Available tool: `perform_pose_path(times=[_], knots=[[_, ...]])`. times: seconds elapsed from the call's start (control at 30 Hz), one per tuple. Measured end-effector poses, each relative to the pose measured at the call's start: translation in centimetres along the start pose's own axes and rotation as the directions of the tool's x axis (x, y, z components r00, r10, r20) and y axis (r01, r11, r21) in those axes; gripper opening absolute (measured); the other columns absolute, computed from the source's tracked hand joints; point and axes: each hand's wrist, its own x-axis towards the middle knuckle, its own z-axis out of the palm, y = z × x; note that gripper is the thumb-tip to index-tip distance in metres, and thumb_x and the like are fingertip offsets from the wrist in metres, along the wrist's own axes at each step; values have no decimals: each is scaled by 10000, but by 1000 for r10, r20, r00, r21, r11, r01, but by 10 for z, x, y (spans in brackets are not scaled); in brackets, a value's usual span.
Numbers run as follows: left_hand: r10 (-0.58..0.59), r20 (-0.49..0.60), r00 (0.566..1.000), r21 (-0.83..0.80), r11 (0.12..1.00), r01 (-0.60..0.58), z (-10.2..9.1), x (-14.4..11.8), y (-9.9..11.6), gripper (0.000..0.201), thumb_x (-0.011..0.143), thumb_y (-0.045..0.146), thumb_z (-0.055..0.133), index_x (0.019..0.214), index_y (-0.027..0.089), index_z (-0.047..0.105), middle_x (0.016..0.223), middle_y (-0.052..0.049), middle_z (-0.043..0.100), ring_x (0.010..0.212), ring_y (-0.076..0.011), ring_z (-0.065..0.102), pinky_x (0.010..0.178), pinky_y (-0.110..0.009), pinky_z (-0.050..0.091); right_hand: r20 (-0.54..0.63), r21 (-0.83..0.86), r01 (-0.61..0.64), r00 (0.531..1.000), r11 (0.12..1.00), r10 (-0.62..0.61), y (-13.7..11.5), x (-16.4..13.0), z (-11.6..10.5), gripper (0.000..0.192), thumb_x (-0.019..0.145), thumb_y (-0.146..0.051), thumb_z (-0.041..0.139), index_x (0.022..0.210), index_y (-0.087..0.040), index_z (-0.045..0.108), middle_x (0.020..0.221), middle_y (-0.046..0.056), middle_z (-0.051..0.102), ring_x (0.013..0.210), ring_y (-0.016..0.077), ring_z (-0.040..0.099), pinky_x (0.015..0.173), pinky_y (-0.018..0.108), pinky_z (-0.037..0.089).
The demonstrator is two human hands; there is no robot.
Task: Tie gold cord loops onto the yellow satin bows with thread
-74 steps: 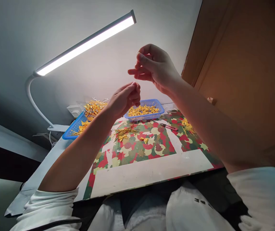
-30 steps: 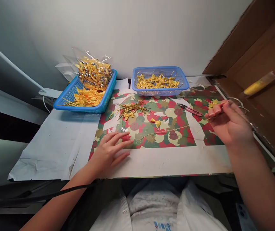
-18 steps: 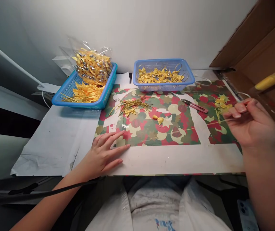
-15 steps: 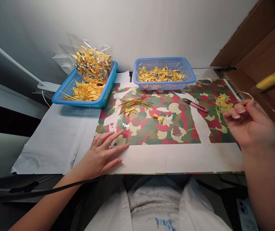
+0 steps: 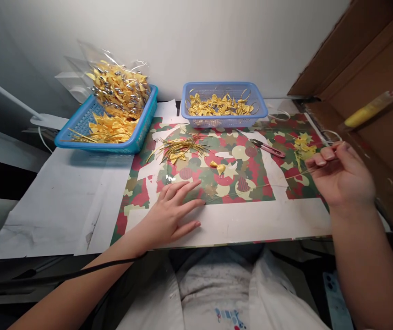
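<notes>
My right hand (image 5: 342,176), at the table's right side, pinches a thin pale cord (image 5: 294,175). One part loops above the fingertips; another runs left over the patterned sheet towards my left hand (image 5: 172,214). That hand lies with fingers spread on the sheet's front edge; whether it touches the cord I cannot tell. Beyond it sits a yellow ribbon bow (image 5: 220,169). A bundle of gold wire ties (image 5: 186,145) lies farther back, with another yellow bow (image 5: 177,158) at its front. Close to my right hand is a yellow clump of ribbon and thread (image 5: 304,145).
Pink-handled thread snips (image 5: 272,150) lie right of centre. At the back left, a blue basket (image 5: 144,133) holds yellow bows, gold ties and a filled clear bag (image 5: 119,89). Another basket (image 5: 224,121) of bows stands behind. Cardboard (image 5: 364,64) with a yellow-handled tool (image 5: 368,111) borders the right.
My left hand has slid right along the sheet's front edge, fingers still spread. My right hand keeps its pinch on the cord. The whole view has shifted somewhat to the right.
</notes>
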Motion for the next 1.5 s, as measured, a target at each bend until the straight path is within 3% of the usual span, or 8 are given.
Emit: perform_pose_path(times=[0.17,0.37,0.6,0.83,0.97,1.07,1.2,1.5], knots=[[-32,48,998,-49,998,35,-2,0,-6,260,918,359,536,1115,230,648,1529,-121,377,1308,-359,373,1007,-527,365,-32,-12,-14,999,1000,14,0,1,-2,248,892,-116,532,656,-166,590,561,-39,445,479,68,453,538,196,510],[-23,25,999,-31,999,24,-4,-14,-14,204,901,307,555,1059,222,650,1509,-129,403,1297,-332,387,1011,-513,378,-41,12,-28,999,1000,28,1,5,-5,202,856,-139,612,658,-153,579,581,-48,430,478,57,457,544,198,500],[-9,0,1000,-16,1000,9,-6,-29,-21,161,871,283,585,992,228,675,1493,-115,436,1291,-340,424,1025,-499,369,-113,135,-48,992,990,63,-1,9,-2,281,911,-120,495,639,-153,555,566,-52,407,442,38,410,501,162,471],[-30,-23,999,-3,1000,30,-5,-37,-22,153,875,282,581,985,236,677,1503,-98,426,1295,-334,429,1025,-489,366,-128,155,-73,987,985,94,3,10,-2,380,977,-135,360,648,-136,550,559,-43,422,445,45,421,497,172,483],[31,-58,998,1,1000,-31,-1,-25,-14,301,891,309,567,1174,261,659,1502,-103,435,1289,-334,418,1049,-477,352,-129,138,-54,989,989,72,0,9,2,367,969,-128,372,643,-146,540,562,-49,413,433,44,427,503,178,486],[54,-4,999,4,999,-54,3,-17,-10,456,901,395,562,1346,298,567,1526,-94,418,1275,-340,427,1081,-484,311,-120,129,-59,990,990,75,-2,9,3,347,965,-135,393,645,-151,527,560,-55,403,433,43,417,496,175,476],[68,19,998,23,997,-68,5,-20,-13,492,903,448,553,1381,333,538,1548,-76,393,1289,-340,420,1103,-476,269,-115,127,-51,991,991,66,-6,12,2,287,934,-137,481,651,-156,529,575,-58,403,441,38,425,510,170,477],[166,23,986,160,973,-167,-2,-38,-19,578,868,504,588,1416,344,499,1492,-65,481,1320,-296,441,1179,-418,141,-128,157,-41,990,987,61,-3,27,1,373,971,-108,368,633,-145,519,560,-37,454,468,54,458,540,184,486]])
